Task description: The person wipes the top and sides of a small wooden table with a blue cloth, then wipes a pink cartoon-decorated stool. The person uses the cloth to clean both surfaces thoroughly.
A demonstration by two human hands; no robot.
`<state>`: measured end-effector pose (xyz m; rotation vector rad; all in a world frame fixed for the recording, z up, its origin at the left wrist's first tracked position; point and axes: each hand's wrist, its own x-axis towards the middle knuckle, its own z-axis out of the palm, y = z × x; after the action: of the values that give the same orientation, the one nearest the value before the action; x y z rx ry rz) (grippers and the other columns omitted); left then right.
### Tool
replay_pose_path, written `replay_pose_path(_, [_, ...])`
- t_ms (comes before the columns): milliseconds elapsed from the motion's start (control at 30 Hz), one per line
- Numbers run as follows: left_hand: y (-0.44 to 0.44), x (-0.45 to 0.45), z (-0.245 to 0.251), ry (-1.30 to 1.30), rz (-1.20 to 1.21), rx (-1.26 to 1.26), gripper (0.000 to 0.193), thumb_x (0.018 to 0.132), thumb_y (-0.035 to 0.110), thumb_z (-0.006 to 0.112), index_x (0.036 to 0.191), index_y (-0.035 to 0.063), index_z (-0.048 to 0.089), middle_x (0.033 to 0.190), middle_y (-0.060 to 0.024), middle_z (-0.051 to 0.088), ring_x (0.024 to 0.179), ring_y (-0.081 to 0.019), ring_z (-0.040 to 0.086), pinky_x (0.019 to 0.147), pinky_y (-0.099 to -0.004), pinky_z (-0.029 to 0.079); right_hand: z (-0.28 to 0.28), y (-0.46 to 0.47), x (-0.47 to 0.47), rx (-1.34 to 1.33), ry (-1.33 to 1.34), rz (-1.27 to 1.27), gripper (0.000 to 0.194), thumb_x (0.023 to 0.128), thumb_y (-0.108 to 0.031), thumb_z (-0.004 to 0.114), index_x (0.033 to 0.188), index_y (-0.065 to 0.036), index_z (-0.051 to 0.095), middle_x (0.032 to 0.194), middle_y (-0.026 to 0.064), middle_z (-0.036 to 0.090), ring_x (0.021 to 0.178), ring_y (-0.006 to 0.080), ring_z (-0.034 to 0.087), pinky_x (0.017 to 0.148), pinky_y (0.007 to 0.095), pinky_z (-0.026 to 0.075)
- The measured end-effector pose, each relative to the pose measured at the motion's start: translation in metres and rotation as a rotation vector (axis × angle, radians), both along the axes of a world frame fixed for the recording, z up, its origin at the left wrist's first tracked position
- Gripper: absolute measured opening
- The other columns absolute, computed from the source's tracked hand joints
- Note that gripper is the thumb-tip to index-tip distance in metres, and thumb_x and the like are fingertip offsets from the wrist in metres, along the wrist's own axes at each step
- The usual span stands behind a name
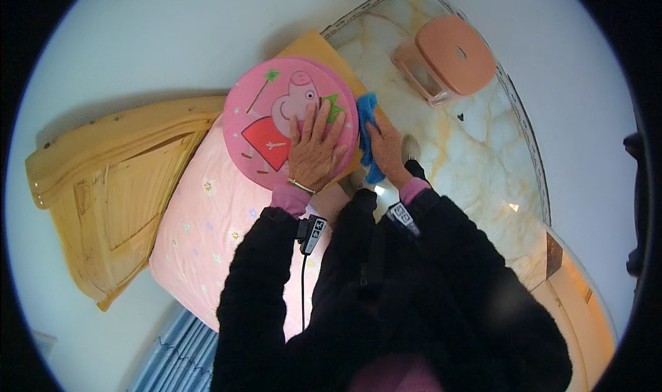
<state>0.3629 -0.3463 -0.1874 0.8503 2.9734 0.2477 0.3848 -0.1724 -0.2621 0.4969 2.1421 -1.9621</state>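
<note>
A round pink cushion or case (258, 94) with a cartoon pig in a red dress lies on a yellow wooden surface (315, 45), possibly a bedside cabinet. My left hand (315, 146) rests flat on its top, fingers spread, with a bracelet at the wrist. At the cushion's right side, my right hand (385, 146) holds a blue cloth (366, 125) against the side or the edge of the wooden surface. Where exactly the cloth presses, I cannot tell. The cloth's lower end hangs past the edge.
A bed with a pink flowered sheet (207, 226) and a wooden headboard (119, 195) stands at the left. A pink plastic stool (455, 56) is on the marble-patterned floor (465, 149), near a small dark object (461, 117). A blue curtain (176, 353) hangs lower left.
</note>
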Motion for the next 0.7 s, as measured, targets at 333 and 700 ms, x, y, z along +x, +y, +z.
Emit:
replay_pose_path(333, [0.018,0.004,0.004,-0.041,0.084,0.002,0.060,0.096,0.036,0.051,0.148,0.0097,0.039,0.158,-0.0144,0.027,0.148,-0.0355,0.019,0.116,-0.0592,0.008,-0.002,-0.001,-0.028,0.269,0.340,-0.008,0.036,0.094,-0.018,0.058,0.122,0.004,0.056,0.107,0.0276,0.061,0.098,0.0462,0.058,0.085,0.0476,0.046])
replay_pose_path(700, [0.046,0.005,-0.003,-0.087,0.170,-0.060,0.066,0.095,0.034,0.052,0.151,0.0058,0.030,0.159,-0.0173,0.022,0.147,-0.0406,0.016,0.117,-0.0580,0.008,0.012,0.016,-0.086,0.239,0.593,0.168,0.044,0.097,-0.026,0.054,0.134,-0.001,0.052,0.112,0.0256,0.063,0.104,0.0395,0.061,0.092,0.0421,0.046])
